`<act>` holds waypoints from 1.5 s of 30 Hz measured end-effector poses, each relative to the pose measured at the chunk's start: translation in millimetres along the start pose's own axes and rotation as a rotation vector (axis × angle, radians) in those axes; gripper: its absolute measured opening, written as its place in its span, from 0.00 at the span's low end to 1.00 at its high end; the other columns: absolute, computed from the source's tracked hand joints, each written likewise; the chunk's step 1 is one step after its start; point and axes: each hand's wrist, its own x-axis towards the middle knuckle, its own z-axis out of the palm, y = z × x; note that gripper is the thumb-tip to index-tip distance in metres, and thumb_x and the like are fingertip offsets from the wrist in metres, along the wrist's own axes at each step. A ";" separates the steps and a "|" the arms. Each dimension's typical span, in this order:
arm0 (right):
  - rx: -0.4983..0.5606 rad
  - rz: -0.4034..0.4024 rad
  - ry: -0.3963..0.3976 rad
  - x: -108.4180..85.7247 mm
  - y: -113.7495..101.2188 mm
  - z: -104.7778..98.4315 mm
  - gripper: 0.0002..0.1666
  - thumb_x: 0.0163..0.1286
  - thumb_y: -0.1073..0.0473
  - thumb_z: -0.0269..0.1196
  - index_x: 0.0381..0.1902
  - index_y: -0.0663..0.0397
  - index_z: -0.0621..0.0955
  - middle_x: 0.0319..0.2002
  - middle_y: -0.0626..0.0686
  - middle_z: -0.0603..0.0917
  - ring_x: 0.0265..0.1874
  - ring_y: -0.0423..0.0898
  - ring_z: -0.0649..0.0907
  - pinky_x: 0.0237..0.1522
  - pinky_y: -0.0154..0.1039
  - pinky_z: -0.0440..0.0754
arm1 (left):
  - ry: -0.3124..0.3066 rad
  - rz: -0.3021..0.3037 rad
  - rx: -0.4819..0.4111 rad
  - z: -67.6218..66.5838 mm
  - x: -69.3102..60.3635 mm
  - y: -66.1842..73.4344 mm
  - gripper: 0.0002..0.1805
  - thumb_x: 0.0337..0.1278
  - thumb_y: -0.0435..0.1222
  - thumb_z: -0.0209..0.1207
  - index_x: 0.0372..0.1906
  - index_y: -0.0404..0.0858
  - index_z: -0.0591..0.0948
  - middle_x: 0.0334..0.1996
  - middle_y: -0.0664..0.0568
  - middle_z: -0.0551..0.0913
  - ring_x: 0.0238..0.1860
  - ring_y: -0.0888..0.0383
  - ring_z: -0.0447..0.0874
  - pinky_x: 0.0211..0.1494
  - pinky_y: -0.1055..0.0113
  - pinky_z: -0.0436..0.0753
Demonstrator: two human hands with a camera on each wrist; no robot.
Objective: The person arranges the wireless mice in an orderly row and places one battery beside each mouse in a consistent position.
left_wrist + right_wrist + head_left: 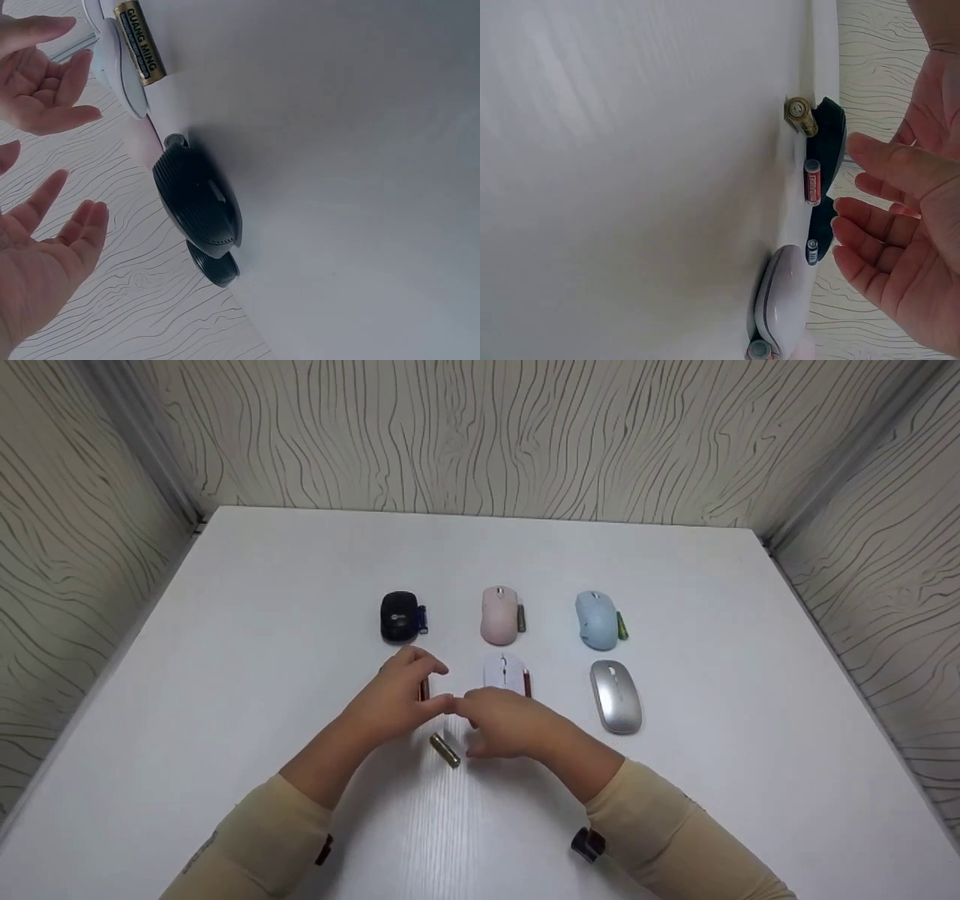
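My left hand is above the table's middle, beside a red battery. It holds nothing, with fingers apart and loosely bent. Below it, the left wrist view shows a dark ridged mouse, which the left hand covers in the head view. My right hand hovers to the right, partly over a white mouse, also holding nothing. The thumb and fingers of both hands come close together. On the table between the hands and nearer the front lies a gold battery, marked GUANG MING in the left wrist view.
Behind stand a black mouse with a blue battery, a pink mouse with a dark battery, and a light blue mouse with a green battery. A silver mouse sits right. Patterned walls surround the white table.
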 end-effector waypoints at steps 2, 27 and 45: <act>-0.010 0.003 -0.020 1.8 -2.7 4.1 0.34 0.52 0.54 0.69 0.58 0.45 0.72 0.34 0.47 0.79 0.32 0.41 0.76 0.38 0.37 0.77 | -0.001 0.009 0.016 1.2 -1.0 -0.3 0.21 0.50 0.45 0.62 0.49 0.42 0.77 0.49 0.53 0.70 0.36 0.61 0.69 0.38 0.68 0.73; -0.098 -0.088 0.032 13.3 -9.4 29.8 0.09 0.60 0.55 0.61 0.36 0.52 0.77 0.18 0.45 0.73 0.22 0.42 0.72 0.29 0.35 0.75 | -0.048 -0.002 0.046 10.4 -2.9 -0.3 0.19 0.52 0.47 0.61 0.47 0.43 0.77 0.52 0.52 0.69 0.40 0.59 0.70 0.39 0.66 0.73; 0.044 -0.012 0.041 -2.9 17.1 6.3 0.29 0.53 0.57 0.66 0.53 0.48 0.72 0.31 0.45 0.76 0.30 0.42 0.74 0.36 0.36 0.75 | 0.009 0.042 0.061 7.4 11.4 3.6 0.19 0.52 0.47 0.61 0.47 0.43 0.78 0.50 0.51 0.71 0.49 0.57 0.72 0.52 0.62 0.74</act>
